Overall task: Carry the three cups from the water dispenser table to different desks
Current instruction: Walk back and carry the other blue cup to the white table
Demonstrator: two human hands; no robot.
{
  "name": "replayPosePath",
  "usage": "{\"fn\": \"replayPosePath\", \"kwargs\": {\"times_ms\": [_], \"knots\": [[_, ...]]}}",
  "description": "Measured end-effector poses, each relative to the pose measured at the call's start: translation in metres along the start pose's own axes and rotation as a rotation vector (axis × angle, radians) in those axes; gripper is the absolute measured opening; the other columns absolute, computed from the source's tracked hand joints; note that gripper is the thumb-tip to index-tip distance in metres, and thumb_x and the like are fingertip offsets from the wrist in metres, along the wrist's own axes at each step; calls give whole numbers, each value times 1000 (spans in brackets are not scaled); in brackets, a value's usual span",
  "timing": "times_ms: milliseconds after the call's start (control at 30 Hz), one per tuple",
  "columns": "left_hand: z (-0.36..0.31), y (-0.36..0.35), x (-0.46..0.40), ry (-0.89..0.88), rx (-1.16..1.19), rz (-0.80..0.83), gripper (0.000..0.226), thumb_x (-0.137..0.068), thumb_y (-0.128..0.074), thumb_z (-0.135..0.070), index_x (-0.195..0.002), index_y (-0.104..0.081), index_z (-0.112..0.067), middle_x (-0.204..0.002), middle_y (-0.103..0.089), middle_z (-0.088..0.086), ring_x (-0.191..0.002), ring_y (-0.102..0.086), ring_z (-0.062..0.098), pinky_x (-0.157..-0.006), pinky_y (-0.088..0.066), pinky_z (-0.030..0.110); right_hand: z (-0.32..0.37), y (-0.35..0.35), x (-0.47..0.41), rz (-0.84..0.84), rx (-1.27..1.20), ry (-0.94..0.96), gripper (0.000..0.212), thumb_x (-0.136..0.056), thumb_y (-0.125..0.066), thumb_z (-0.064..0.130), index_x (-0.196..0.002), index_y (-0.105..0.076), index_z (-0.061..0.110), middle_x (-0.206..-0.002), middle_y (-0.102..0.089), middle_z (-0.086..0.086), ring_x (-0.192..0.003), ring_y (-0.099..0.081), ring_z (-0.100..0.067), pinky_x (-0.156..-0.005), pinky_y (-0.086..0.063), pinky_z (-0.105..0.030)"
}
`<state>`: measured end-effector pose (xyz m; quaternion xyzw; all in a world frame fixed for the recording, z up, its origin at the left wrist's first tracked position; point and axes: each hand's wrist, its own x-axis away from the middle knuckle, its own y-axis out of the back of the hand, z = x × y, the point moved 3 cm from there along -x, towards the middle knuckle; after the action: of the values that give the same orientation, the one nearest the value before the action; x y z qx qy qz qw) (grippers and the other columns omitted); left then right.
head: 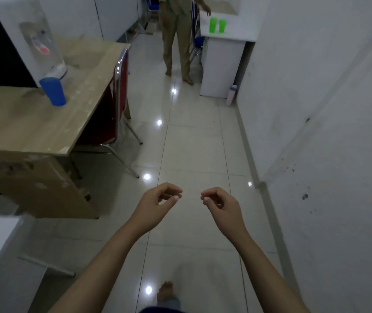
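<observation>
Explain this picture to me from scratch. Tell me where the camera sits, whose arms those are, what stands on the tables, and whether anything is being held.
There is no machine here. The one picture comes from a wide-angle camera worn on a person's head, looking forward and down, so the two bare arms reaching in from the bottom are that person's own. The left hand and right hand hang over the tiled floor with fingers loosely curled, and neither holds anything. On the left stands a wooden desk carrying a blue cup, upright, next to a water dispenser. A red chair is tucked at that desk. Further down the aisle, a white desk carries two green cups side by side. Another person stands beside it.
</observation>
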<state>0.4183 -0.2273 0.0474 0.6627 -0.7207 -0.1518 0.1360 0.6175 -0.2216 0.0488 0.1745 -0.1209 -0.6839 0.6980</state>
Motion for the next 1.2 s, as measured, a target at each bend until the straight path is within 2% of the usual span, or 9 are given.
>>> {"fn": "replayPosePath", "kwargs": {"times_ms": [333,400,467,533,667,800,867,967,1200], "knots": [[13,59,-206,-10,-2,-30,14,-92,-62,-13,-101,-69,-22,-96,-73,-9,-94,-67,8,-90,-52,26,2,-28,-224,-10,-33,36,23,-87,-61,1,-83,-68,22,-82,-70,9,-76,-63,-1,-67,-48,-9],[50,103,-291,37,14,-199,15,-92,-62,-12,-99,-69,-23,-97,-73,-8,-94,-67,10,-85,-52,26,-2,-81,-347,123,-50,95,24,-88,-61,1,-82,-68,23,-82,-70,9,-76,-64,-3,-69,-52,-14],[51,108,-301,72,7,-196,16,-92,-62,-10,-98,-68,-24,-98,-73,-6,-95,-68,13,-83,-53,29,-2,-82,-359,123,-29,97,26,-88,-61,1,-81,-68,25,-82,-70,8,-76,-65,-6,-69,-52,-15],[58,117,-318,100,30,-241,16,-92,-62,-7,-98,-68,-21,-97,-73,-4,-97,-68,16,-89,-54,34,10,-98,-386,169,-60,129,26,-88,-61,1,-80,-68,25,-82,-70,8,-77,-66,-7,-68,-51,-11],[77,171,-380,175,-8,-375,14,-92,-62,-10,-103,-70,-16,-97,-72,-10,-97,-67,9,-92,-53,33,38,-164,-491,408,-16,219,17,-88,-61,4,-85,-69,18,-83,-69,9,-74,-61,3,-66,-44,-4],[97,226,-400,245,-42,-584,13,-92,-62,-7,-102,-69,-12,-99,-72,-2,-94,-68,14,-86,-52,30,74,-238,-554,636,-25,343,19,-89,-62,8,-84,-66,26,-81,-66,16,-74,-58,8,-66,-41,-2],[107,249,-399,287,-32,-686,13,-92,-62,-4,-99,-69,-13,-97,-73,2,-92,-68,11,-83,-52,21,91,-275,-572,725,-50,394,27,-89,-62,7,-82,-64,33,-79,-64,20,-74,-59,9,-67,-42,-2],[124,288,-393,339,-36,-850,13,-91,-61,2,-98,-69,-6,-95,-73,8,-87,-67,5,-81,-50,13,113,-333,-592,845,-87,449,25,-88,-62,5,-84,-66,29,-79,-66,17,-72,-59,5,-66,-43,-5],[165,369,-384,424,-50,-1166,17,-91,-59,2,-96,-70,-9,-91,-71,-5,-83,-64,-11,-75,-47,3,156,-451,-623,1039,-120,541,24,-87,-61,0,-85,-65,24,-81,-65,17,-72,-58,9,-68,-43,-3]]}}
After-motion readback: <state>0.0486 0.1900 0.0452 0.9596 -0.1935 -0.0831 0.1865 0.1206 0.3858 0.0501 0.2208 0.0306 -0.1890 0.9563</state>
